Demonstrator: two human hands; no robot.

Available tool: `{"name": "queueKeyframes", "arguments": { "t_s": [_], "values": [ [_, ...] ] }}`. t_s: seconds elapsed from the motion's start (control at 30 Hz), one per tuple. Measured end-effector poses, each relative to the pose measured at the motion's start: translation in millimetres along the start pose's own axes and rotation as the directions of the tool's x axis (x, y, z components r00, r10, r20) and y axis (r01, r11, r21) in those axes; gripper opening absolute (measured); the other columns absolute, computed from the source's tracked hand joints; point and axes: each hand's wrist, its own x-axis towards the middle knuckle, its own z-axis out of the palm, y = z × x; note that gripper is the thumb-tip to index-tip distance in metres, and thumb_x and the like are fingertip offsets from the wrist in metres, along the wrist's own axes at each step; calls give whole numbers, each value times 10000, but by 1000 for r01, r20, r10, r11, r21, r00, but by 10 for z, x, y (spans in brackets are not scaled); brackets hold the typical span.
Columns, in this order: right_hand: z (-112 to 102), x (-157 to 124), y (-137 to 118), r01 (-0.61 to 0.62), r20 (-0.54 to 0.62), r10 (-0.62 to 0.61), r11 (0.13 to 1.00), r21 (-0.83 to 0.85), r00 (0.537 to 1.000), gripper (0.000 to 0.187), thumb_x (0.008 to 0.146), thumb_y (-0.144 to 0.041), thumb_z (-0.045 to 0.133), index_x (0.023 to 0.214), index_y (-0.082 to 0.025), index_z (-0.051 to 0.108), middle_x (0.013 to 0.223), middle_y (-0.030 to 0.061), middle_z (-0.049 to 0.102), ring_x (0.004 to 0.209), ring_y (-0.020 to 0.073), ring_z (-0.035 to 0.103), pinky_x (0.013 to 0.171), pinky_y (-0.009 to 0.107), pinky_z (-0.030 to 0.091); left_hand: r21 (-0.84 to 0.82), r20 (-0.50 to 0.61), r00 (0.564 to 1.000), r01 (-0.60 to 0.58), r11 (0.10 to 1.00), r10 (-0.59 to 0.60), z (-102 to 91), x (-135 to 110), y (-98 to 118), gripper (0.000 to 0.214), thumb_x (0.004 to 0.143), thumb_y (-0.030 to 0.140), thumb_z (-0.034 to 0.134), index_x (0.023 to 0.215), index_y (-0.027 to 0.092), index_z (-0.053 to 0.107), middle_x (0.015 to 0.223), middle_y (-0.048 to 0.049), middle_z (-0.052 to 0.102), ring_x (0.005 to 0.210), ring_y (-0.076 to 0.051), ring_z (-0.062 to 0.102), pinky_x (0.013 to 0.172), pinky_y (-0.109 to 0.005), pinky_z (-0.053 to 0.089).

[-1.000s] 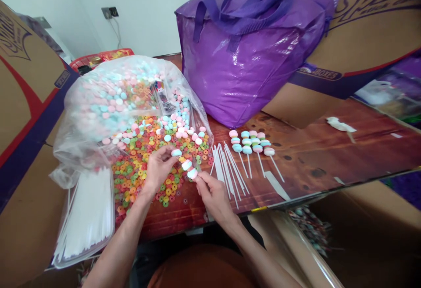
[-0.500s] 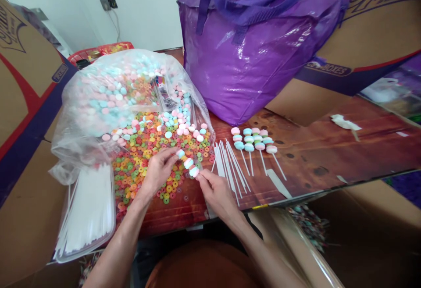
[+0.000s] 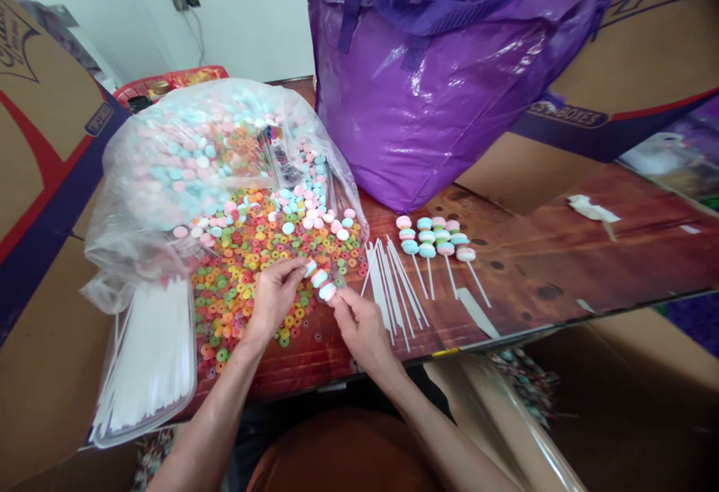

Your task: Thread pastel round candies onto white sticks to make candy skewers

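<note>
Between my hands is a candy skewer (image 3: 319, 279) of pink, white and blue marshmallows, tilted down to the right. My left hand (image 3: 276, 291) pinches its upper end at the top marshmallow. At the lower end, my right hand (image 3: 359, 321) is closed on it; the stick there is hidden by the fingers. Colourful gummy rings (image 3: 247, 282) lie spread beneath and left of my hands. Loose pink and blue marshmallows (image 3: 317, 215) sit just beyond them. To the right of my right hand lie white sticks (image 3: 393, 290) and several filled marshmallow skewers (image 3: 427, 237).
A clear plastic bag (image 3: 168, 155) of marshmallows stands behind the rings. White sticks fill a plastic pack (image 3: 149, 357) at the left. A large purple bag (image 3: 427, 102) stands at the back, with cardboard boxes (image 3: 45, 200) at the sides. Crumpled white paper (image 3: 592, 208) lies far right.
The marshmallows on the skewer now sit closer together. My right hand has shifted slightly left, towards my left hand, and both still grip the skewer.
</note>
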Motion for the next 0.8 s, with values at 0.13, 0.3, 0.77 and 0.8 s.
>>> {"name": "queueKeyframes", "arguments": {
  "t_s": [0.13,0.3,0.77,0.8],
  "values": [
    [35,25,-16,22,-31,-23,1000,-21,999,277,955,-298,427,761,-175,581,588,-39,449,526,108,401,524,236,263,-71,20,998,65,995,-63,11,-18,-6,218,786,309,682,929,187,793,972,-71,779,889,-213,706,849,-352,552],
    [101,62,-90,41,-61,-46,997,-67,997,271,938,-252,407,721,-185,555,610,-13,524,556,122,468,553,242,295,-62,35,997,78,995,-76,-3,-36,-9,252,754,361,722,927,194,796,997,-70,784,926,-232,715,921,-390,548],
    [-641,106,154,-63,-150,45,991,-117,988,344,946,-359,440,650,-194,499,578,-50,414,545,109,409,551,224,297,-254,85,984,172,952,-155,70,-85,141,484,780,446,747,1171,167,697,1078,-101,764,865,-212,742,878,-381,589],
    [-761,144,232,-89,-212,57,985,-146,976,339,937,-364,446,653,-194,514,575,-49,429,542,111,416,559,226,308,-233,68,985,170,957,-158,49,-90,142,469,778,449,747,1142,156,703,1041,-102,769,855,-213,742,859,-369,593]
  ]
}}
